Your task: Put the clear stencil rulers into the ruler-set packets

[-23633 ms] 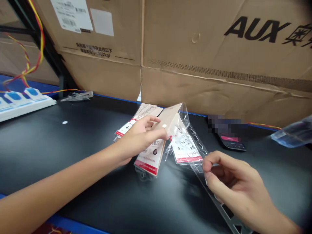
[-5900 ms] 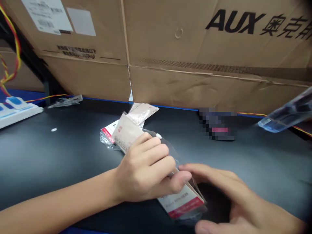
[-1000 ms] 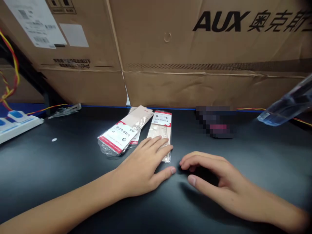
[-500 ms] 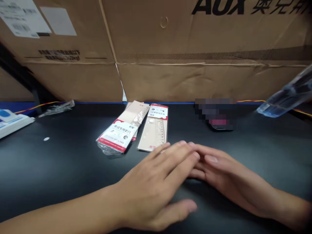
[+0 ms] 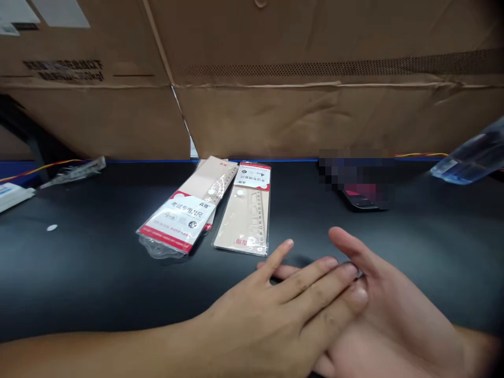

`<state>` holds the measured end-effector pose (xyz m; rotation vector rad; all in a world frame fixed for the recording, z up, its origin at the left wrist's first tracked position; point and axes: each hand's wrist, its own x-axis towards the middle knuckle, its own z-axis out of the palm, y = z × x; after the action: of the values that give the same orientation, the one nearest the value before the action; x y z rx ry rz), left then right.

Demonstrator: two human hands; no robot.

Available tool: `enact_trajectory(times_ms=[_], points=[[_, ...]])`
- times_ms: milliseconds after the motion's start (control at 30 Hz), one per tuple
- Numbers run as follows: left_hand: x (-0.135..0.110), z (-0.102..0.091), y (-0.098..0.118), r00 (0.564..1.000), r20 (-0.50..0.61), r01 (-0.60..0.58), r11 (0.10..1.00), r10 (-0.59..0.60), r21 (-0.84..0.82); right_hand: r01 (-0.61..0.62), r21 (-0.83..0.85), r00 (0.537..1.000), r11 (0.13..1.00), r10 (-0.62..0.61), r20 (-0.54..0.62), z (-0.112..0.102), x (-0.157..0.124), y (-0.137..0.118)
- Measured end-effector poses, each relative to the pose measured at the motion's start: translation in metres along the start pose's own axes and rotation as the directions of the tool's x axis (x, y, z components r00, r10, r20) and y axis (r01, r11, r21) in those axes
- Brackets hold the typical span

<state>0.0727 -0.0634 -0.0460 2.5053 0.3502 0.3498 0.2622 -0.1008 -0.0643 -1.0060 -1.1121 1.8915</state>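
Observation:
My left hand [image 5: 283, 310] lies palm down across my right hand [image 5: 388, 320], which is turned palm up with its thumb raised. Both have their fingers stretched out and hold nothing. They rest low over the black table [image 5: 79, 278], just in front of a beige ruler pack in clear plastic [image 5: 246, 215]. To the left of that pack lies a small stack of similar packs [image 5: 185, 212] with a white and red label on top. Neither hand touches the packs.
Large brown cardboard boxes [image 5: 275, 105] wall off the back of the table. A dark phone [image 5: 360, 197] lies at the back right. A clear plastic bag [image 5: 468, 157] sticks in from the right edge. A white power strip [image 5: 11, 194] and coloured wires sit at far left.
My left hand has left the ruler pack and slid right over my right hand, which has turned palm up. The view has tilted down and the packs lie still.

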Motion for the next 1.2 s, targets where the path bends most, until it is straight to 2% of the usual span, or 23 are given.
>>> enact_trajectory(times_ms=[33,100,133,267,333,467,567,633,667,700,733,767,800,833,900,967,1033,1200], points=[[0.002,0.001,-0.001,1.000,0.021,-0.007,1.000,0.006,0.024,-0.057,0.112,0.998,0.992,0.055,0.014,0.000,0.001,0.000],[0.005,0.004,-0.002,0.998,0.066,-0.020,0.998,0.015,0.067,-0.193,0.350,0.981,0.916,0.167,0.103,0.000,0.002,-0.002],[0.007,0.005,-0.002,0.997,0.074,-0.023,0.996,0.016,0.085,-0.225,0.420,0.973,0.879,0.183,0.139,0.001,0.003,-0.004],[0.016,0.009,-0.001,0.999,0.020,0.029,0.990,-0.032,0.136,-0.220,0.538,0.970,0.814,0.126,0.207,0.008,0.010,-0.013],[0.022,0.010,-0.003,0.997,-0.020,0.077,0.987,-0.075,0.141,-0.168,0.561,0.983,0.811,0.092,0.162,0.014,0.016,-0.016],[0.033,0.006,-0.018,0.985,-0.094,0.158,0.972,-0.143,0.172,-0.015,0.443,0.998,0.897,0.041,-0.049,0.021,0.033,-0.018],[0.034,-0.003,-0.032,0.962,-0.174,0.252,0.934,-0.212,0.252,0.214,0.180,0.963,0.960,-0.177,-0.201,0.014,0.046,-0.020],[0.033,-0.008,-0.038,0.941,-0.213,0.316,0.903,-0.262,0.290,0.309,-0.068,0.932,0.949,-0.316,-0.179,0.003,0.051,-0.023],[0.031,-0.010,-0.039,0.931,-0.222,0.348,0.889,-0.290,0.299,0.346,-0.213,0.914,0.914,-0.380,-0.142,-0.003,0.052,-0.025],[0.030,-0.012,-0.040,0.921,-0.223,0.376,0.876,-0.319,0.302,0.383,-0.391,0.890,0.837,-0.448,-0.086,-0.009,0.053,-0.027],[0.029,-0.013,-0.040,0.912,-0.215,0.401,0.865,-0.349,0.300,0.384,-0.583,0.875,0.716,-0.483,-0.015,-0.015,0.053,-0.028],[0.028,-0.014,-0.040,0.905,-0.201,0.421,0.859,-0.375,0.293,0.359,-0.752,0.863,0.553,-0.503,0.043,-0.020,0.052,-0.029],[0.027,-0.014,-0.040,0.900,-0.185,0.434,0.855,-0.395,0.286,0.324,-0.863,0.857,0.388,-0.507,0.093,-0.025,0.052,-0.029],[0.026,-0.015,-0.040,0.897,-0.168,0.441,0.853,-0.409,0.280,0.279,-0.925,0.870,0.256,-0.475,0.131,-0.028,0.051,-0.029],[0.026,-0.015,-0.041,0.896,-0.152,0.445,0.852,-0.418,0.277,0.203,-0.975,0.901,0.089,-0.406,0.151,-0.033,0.050,-0.029],[0.026,-0.016,-0.043,0.898,-0.153,0.440,0.854,-0.413,0.278,0.158,-0.987,0.925,0.019,-0.354,0.141,-0.034,0.049,-0.029],[0.026,-0.016,-0.046,0.900,-0.161,0.436,0.855,-0.406,0.281,0.140,-0.990,0.933,-0.016,-0.333,0.137,-0.035,0.050,-0.031],[0.027,-0.013,-0.047,0.905,-0.212,0.421,0.844,-0.368,0.331,0.117,-0.992,0.944,-0.041,-0.306,0.124,-0.036,0.054,-0.036]])
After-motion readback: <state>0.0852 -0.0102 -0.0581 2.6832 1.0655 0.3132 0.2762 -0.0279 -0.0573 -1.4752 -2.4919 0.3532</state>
